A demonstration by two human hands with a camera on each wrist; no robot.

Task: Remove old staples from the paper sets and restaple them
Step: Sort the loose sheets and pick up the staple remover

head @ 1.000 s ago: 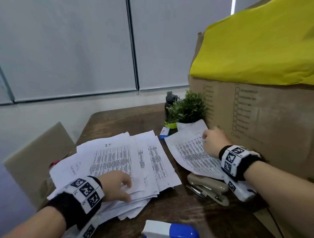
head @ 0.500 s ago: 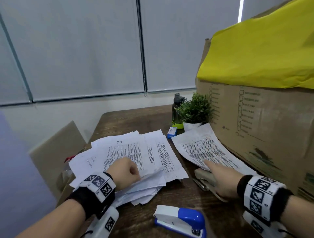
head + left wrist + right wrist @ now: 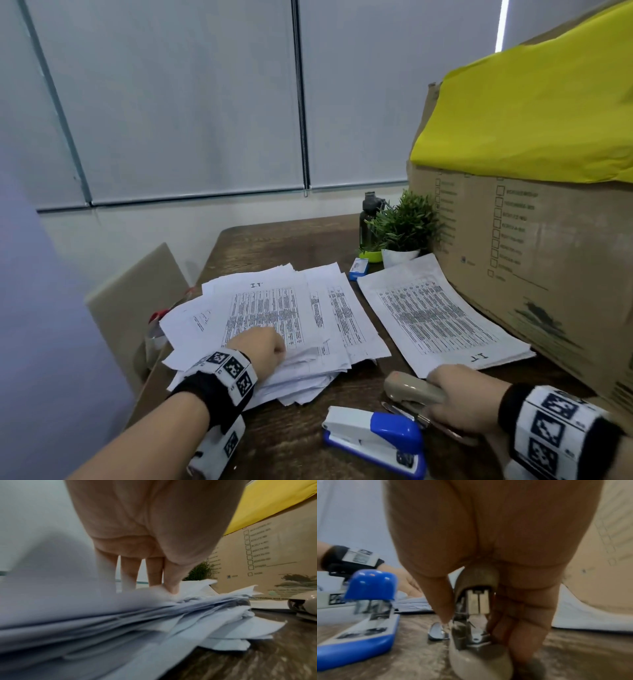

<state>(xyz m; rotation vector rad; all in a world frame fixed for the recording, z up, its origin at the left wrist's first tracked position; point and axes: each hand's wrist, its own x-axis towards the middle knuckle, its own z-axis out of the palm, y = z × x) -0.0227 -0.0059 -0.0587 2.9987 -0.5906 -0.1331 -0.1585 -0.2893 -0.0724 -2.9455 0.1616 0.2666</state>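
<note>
Right hand (image 3: 460,399) fingers wrapped round beige stapler (image 3: 411,390), nose up-left; left hand (image 3: 260,346) fingers straight on paper pile (image 3: 274,308)

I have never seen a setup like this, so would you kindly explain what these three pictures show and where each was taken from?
There is no machine: a person wears one camera on the head and one on each wrist. The head picture looks down at a wooden table. The left hand rests on a loose paper pile, fingers pointing down onto it in the left wrist picture. The right hand grips a beige stapler, seen close up in the right wrist picture. A blue stapler lies nearby, a second paper set beside a cardboard box, and a small plant behind.
</note>
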